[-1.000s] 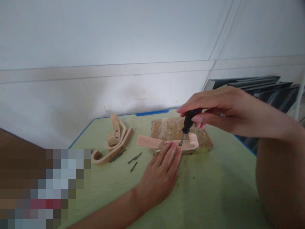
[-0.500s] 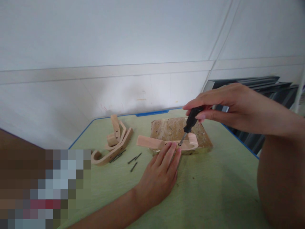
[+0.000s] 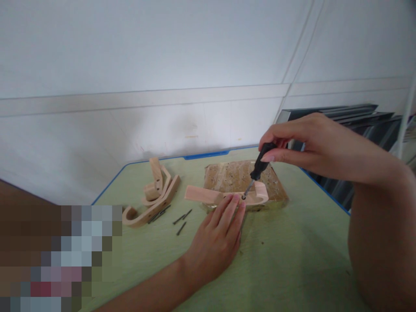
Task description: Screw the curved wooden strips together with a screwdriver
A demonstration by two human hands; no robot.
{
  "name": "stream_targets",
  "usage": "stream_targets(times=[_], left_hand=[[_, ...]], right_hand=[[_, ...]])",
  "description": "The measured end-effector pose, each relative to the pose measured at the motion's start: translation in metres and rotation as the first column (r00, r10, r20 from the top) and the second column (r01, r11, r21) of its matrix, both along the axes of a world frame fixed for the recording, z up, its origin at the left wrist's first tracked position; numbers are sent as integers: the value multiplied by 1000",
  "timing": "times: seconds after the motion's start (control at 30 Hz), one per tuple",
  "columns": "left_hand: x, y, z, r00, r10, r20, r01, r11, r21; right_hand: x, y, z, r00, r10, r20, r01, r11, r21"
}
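A curved wooden hook (image 3: 208, 196) lies across a brown, tape-wrapped block (image 3: 276, 190) dotted with small holes. My left hand (image 3: 219, 236) holds the hook down, its fingertips pressed together on the wood beside a screw hole; its thumb is hidden. The black-handled screwdriver (image 3: 261, 162) is in my right hand (image 3: 292, 143), thumb and fingers wrapped round the handle. It leans up to the right, with its tip at the screw hole next to my left fingertips. Whether a screw sits there is too small to make out clearly.
More wooden hooks (image 3: 165, 203) are piled at the left of the green table (image 3: 286, 260). Dark screws (image 3: 181, 229) lie near them, several in all. A white wall (image 3: 156, 125) rises behind the table, and dark metal panels (image 3: 357, 125) lean at the right.
My right hand has rolled slightly round the screwdriver handle, its index finger drawn back to the right and curled. The hook and my left hand stay in place; the view has shifted a little.
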State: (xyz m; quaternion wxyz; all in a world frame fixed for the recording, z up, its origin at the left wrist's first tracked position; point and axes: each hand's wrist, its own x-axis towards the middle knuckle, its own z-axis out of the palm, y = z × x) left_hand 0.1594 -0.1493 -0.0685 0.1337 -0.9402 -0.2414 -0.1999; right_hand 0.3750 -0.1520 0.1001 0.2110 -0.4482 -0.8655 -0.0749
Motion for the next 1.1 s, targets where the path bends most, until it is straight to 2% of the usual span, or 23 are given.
stream_targets(times=[0.43, 0.67, 1.1], left_hand=[[1, 0, 1, 1000, -4, 10, 4, 1000, -6], [2, 0, 1, 1000, 0, 11, 0, 1000, 6], [3, -1, 2, 1000, -5, 19, 5, 1000, 2]], right_hand=[[-3, 2, -1, 992, -76, 97, 78, 997, -10], [-6, 6, -5, 990, -115, 87, 115, 993, 10], [-9, 7, -7, 995, -102, 15, 102, 995, 20]])
